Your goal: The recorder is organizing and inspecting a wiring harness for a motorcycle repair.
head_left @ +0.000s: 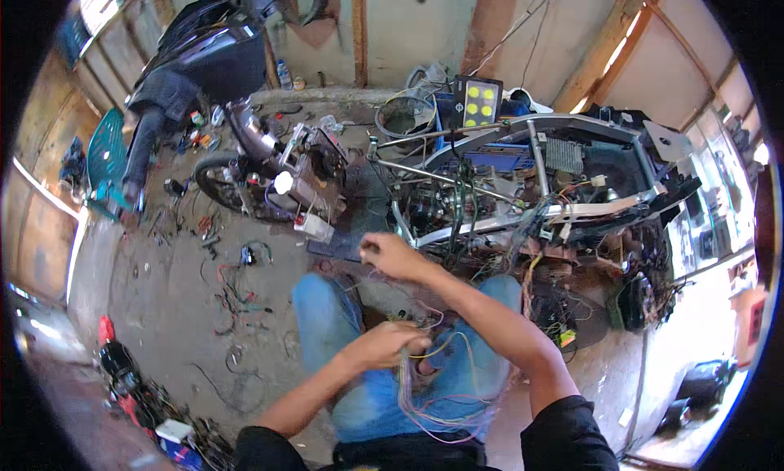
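Facing a bare motorcycle frame (pixel 536 161) at one o'clock, we have a dark motorcycle (pixel 220 59) at eleven and tangled wire scraps (pixel 230 298) at nine. Our left hand (pixel 390 344) is pressed closed around a bundle of wires (pixel 406 389) trailing over our lap toward five o'clock; our right hand (pixel 394 257), at twelve, curls its fingers, and we cannot tell whether they pinch anything.
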`<move>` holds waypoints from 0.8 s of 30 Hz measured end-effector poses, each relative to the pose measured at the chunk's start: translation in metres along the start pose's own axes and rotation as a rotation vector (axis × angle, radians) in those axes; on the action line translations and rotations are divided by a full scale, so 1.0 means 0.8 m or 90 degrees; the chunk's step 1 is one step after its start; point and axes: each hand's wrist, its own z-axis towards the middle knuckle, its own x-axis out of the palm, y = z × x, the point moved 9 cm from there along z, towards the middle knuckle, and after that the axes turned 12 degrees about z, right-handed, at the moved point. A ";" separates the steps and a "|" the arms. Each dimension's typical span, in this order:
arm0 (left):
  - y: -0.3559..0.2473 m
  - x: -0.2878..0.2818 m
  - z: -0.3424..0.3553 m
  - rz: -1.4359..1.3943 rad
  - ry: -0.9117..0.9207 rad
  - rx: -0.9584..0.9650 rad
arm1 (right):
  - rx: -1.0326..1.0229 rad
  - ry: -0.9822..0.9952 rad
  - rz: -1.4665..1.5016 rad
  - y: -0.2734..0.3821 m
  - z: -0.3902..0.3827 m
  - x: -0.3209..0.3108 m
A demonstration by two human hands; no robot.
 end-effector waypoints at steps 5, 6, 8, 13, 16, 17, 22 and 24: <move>-0.057 -0.052 -0.075 0.037 -0.210 -0.021 | -0.206 -0.098 0.037 0.108 -0.035 -0.078; -0.069 -0.072 -0.086 0.069 -0.229 -0.028 | -0.203 -0.113 -0.051 0.106 -0.038 -0.092; -0.078 -0.120 -0.121 -0.023 -0.252 -0.214 | -0.184 -0.084 -0.118 0.110 -0.045 -0.101; -0.157 -0.250 -0.223 0.101 -0.599 -0.207 | -0.140 0.075 -0.007 0.132 -0.112 -0.089; -0.231 -0.319 -0.261 0.282 -0.691 -0.197 | -0.102 0.134 -0.009 0.096 -0.167 -0.075; -0.242 -0.340 -0.277 0.299 -0.717 -0.201 | -0.082 0.145 -0.021 0.086 -0.188 -0.072; -0.277 -0.419 -0.350 0.435 -0.807 -0.254 | -0.234 0.103 -0.217 0.040 -0.234 -0.052; -0.281 -0.437 -0.380 0.642 -0.802 -0.458 | -0.282 0.097 -0.268 0.065 -0.240 -0.047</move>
